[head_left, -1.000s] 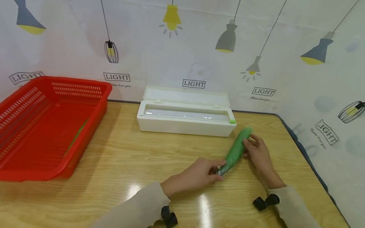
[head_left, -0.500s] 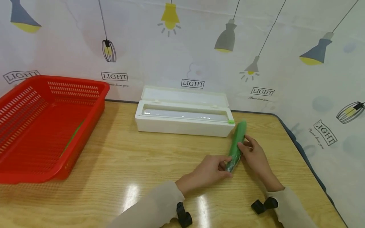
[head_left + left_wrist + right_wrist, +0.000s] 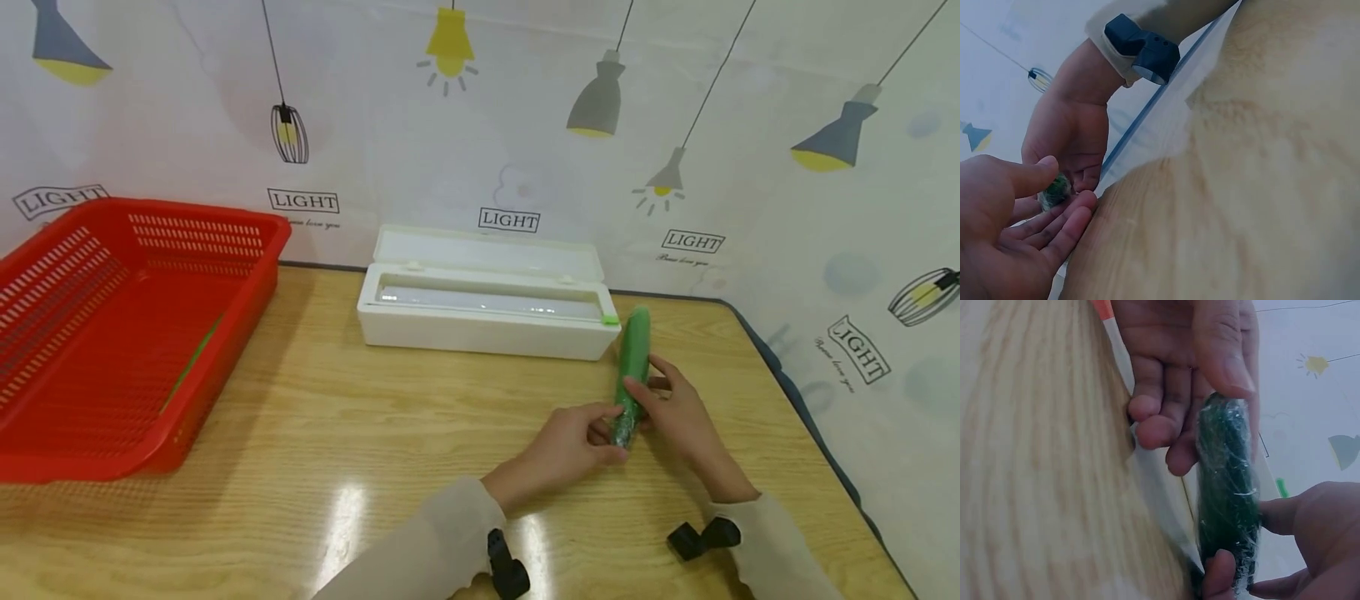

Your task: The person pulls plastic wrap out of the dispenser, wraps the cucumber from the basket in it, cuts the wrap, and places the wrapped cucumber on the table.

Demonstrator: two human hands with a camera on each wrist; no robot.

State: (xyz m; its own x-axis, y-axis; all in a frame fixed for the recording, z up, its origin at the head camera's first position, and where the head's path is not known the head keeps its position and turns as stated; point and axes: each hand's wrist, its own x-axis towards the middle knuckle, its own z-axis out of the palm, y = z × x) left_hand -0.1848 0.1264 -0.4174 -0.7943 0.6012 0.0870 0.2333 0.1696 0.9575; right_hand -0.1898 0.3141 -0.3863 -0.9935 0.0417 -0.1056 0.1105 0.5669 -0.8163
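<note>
A green cucumber (image 3: pixel 635 342) in clear cling film is held between both hands at the right of the table. My left hand (image 3: pixel 566 447) pinches its near end between thumb and fingers. Higher up, my right hand (image 3: pixel 678 418) grips the cucumber's side with thumb and fingers. In the right wrist view the film on the cucumber (image 3: pixel 1227 481) looks wrinkled and shiny, with the left thumb over its end. Only that end of the cucumber (image 3: pixel 1055 192) shows in the left wrist view, under the left thumb.
Behind the hands stands a long white cling film dispenser (image 3: pixel 487 332), lid raised, with a film roll inside and a green slider at its right end. A red plastic basket (image 3: pixel 142 442) stands at the left, a thin green strip (image 3: pixel 192 363) inside. A printed curtain backs the table.
The cucumber has turned from slanting right to nearly straight away from the body. My left hand has moved right with its near end, and the right hand keeps its grip.
</note>
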